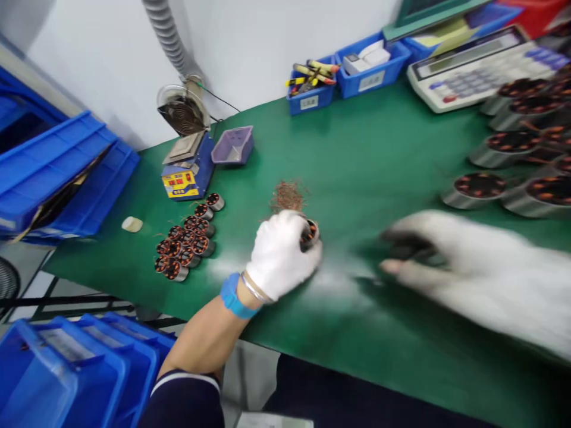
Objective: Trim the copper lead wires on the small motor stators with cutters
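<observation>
Our left hand [281, 255] fingers clamp a wound stator [309, 233]; right hand [446, 261] blurred, grip unclear — copper scraps [286, 196] beyond fingertips could snag windings

White cloth gloves cover the left hand [282, 255] and the blurred right hand [464, 267]. The stator [309, 233] in the left fingers shows a bright metal shell and coppery windings. The green tabletop [357, 166] looks smooth, faintly glossy, perhaps rubber. The bins [66, 172] are glossy blue plastic; the hose [169, 35] is ribbed grey.
</observation>
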The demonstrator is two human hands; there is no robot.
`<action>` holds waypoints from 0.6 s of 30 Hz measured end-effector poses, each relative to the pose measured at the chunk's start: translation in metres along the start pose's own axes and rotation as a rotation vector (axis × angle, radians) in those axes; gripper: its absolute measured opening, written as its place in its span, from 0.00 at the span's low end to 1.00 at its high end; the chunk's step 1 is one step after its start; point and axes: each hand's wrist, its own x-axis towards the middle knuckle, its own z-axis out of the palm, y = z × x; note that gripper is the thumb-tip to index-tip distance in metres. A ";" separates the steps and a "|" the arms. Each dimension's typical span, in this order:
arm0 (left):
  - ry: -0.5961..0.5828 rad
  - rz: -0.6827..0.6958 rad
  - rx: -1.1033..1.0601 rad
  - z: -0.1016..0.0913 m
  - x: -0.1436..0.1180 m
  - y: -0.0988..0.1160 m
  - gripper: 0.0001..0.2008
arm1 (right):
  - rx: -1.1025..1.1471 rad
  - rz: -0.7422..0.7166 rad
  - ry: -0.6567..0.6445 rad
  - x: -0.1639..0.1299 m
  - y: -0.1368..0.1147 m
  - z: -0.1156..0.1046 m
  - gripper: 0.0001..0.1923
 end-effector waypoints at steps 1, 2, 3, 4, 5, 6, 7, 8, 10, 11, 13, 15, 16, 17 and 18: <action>-0.071 0.062 0.008 0.003 -0.006 0.013 0.07 | 0.032 0.007 -0.085 -0.008 -0.015 0.005 0.26; -0.132 0.103 0.009 0.007 -0.011 0.024 0.09 | 0.076 -0.032 -0.183 -0.014 -0.027 0.008 0.25; -0.177 0.123 0.004 0.010 -0.015 0.032 0.11 | 0.068 -0.049 -0.171 -0.018 -0.036 0.011 0.25; -0.205 0.119 -0.010 0.014 -0.018 0.037 0.13 | 0.064 -0.077 -0.148 -0.020 -0.041 0.013 0.25; -0.216 0.095 -0.039 0.016 -0.020 0.040 0.15 | 0.054 -0.086 -0.111 -0.021 -0.044 0.015 0.25; -0.217 0.056 -0.085 0.018 -0.020 0.041 0.17 | 0.053 -0.081 -0.082 -0.019 -0.044 0.016 0.26; -0.214 0.008 -0.147 0.019 -0.020 0.041 0.20 | 0.067 -0.077 -0.064 -0.017 -0.043 0.017 0.25; -0.212 -0.045 -0.218 0.020 -0.020 0.039 0.24 | 0.092 -0.079 -0.052 -0.014 -0.042 0.018 0.24; -0.220 -0.133 -0.360 0.020 -0.019 0.037 0.32 | 0.166 -0.073 -0.032 -0.007 -0.042 0.021 0.21; -0.224 -0.159 -0.411 0.020 -0.019 0.036 0.34 | 0.209 -0.066 -0.026 -0.004 -0.043 0.022 0.19; -0.227 -0.166 -0.464 0.021 -0.018 0.035 0.34 | 0.226 -0.048 -0.015 0.001 -0.048 0.022 0.16; -0.223 -0.136 -0.473 0.023 -0.018 0.035 0.34 | 0.119 -0.028 -0.005 0.002 -0.051 0.020 0.15; -0.215 -0.119 -0.470 0.025 -0.018 0.035 0.34 | 0.045 -0.018 -0.002 0.001 -0.052 0.018 0.15; -0.207 -0.105 -0.464 0.026 -0.019 0.035 0.34 | -0.022 -0.003 0.004 -0.001 -0.051 0.016 0.15; -0.197 -0.095 -0.457 0.027 -0.019 0.034 0.34 | -0.076 0.013 0.014 -0.003 -0.051 0.014 0.14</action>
